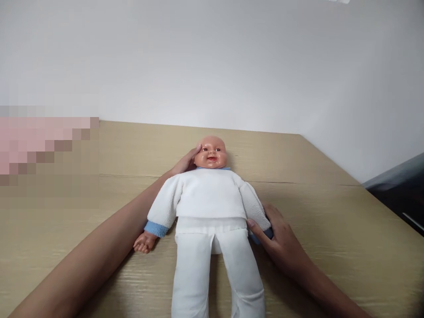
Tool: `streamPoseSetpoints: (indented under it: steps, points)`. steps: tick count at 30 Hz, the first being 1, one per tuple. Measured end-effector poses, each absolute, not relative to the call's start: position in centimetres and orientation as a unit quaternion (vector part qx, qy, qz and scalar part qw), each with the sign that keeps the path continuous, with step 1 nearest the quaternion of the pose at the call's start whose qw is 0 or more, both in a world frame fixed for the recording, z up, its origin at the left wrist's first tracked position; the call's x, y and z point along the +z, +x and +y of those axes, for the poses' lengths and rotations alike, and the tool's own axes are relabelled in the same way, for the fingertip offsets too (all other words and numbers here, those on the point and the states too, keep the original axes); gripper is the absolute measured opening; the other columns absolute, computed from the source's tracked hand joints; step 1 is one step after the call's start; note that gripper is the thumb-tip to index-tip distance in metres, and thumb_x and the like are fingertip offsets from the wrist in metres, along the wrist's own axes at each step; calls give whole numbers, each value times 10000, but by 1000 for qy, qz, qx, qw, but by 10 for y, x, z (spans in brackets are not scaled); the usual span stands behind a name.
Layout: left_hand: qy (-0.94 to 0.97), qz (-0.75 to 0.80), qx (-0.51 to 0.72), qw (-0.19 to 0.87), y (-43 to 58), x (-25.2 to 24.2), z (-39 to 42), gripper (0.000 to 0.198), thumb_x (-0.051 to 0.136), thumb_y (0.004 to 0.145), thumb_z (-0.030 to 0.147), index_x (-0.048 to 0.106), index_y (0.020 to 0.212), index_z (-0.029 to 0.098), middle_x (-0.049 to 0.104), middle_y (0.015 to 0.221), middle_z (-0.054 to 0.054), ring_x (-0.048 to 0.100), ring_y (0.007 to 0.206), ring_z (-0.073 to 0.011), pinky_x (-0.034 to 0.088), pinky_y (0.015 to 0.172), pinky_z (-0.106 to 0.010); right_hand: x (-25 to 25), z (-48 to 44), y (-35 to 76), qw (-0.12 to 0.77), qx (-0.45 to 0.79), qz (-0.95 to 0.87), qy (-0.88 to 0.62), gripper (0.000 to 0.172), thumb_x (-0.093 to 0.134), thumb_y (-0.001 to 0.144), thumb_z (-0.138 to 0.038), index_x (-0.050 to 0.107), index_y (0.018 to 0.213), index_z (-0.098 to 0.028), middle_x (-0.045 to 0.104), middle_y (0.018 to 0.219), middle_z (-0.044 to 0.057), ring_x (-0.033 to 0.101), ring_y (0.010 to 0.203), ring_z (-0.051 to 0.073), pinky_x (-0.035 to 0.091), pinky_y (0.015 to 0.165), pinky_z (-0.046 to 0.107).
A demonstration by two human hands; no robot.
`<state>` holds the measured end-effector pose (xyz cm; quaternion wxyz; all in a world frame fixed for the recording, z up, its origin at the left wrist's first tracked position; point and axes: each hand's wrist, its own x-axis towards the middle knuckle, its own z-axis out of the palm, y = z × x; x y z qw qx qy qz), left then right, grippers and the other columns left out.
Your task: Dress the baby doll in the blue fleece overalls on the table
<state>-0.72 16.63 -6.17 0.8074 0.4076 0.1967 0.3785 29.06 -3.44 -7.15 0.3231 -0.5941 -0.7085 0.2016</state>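
A baby doll [209,198] in a white fleece top with blue cuffs and white trousers lies on its back on a light wooden table [331,229], head away from me. My left hand [186,162] cups the side of the doll's head, fingers curved against it. My right hand [281,240] is wrapped round the doll's lower arm at the blue cuff, thumb on the sleeve. The doll's other bare hand [145,242] rests on the table beside my left forearm.
A plain white wall [232,62] stands behind the table's far edge. A dark object [400,194] sits off the table's right side. A blurred pinkish patch [39,141] covers the far left.
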Motion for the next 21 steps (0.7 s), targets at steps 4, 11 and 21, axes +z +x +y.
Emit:
streamPoseSetpoints:
  steps: [4,11,21]
  points:
    - [398,204,391,805,-4,-68,172,728,593,1084,706,739,1486,116,712,1577,-172,564,1591,-407,368,1408,-541,-71,-34,290,326,199,-708,-593,449,625,1073,-623,701,1310,-249,782,1233,136,721,1138,372,581,1037,531]
    - [396,200,373,815,-2,-83,185,905,511,1050,848,675,1571,126,713,1572,-192,580,1578,-412,363,1405,-560,-71,-36,291,320,200,-707,-599,474,623,1067,-647,706,1307,-247,780,1228,138,724,1130,374,587,1042,535]
    - [382,211,388,812,-1,-87,189,818,552,1078,761,647,1611,148,768,1501,-169,680,1481,-397,413,1376,-538,-72,-33,291,319,205,-707,-597,455,612,1076,-638,693,1319,-262,774,1242,128,715,1146,371,587,1007,518]
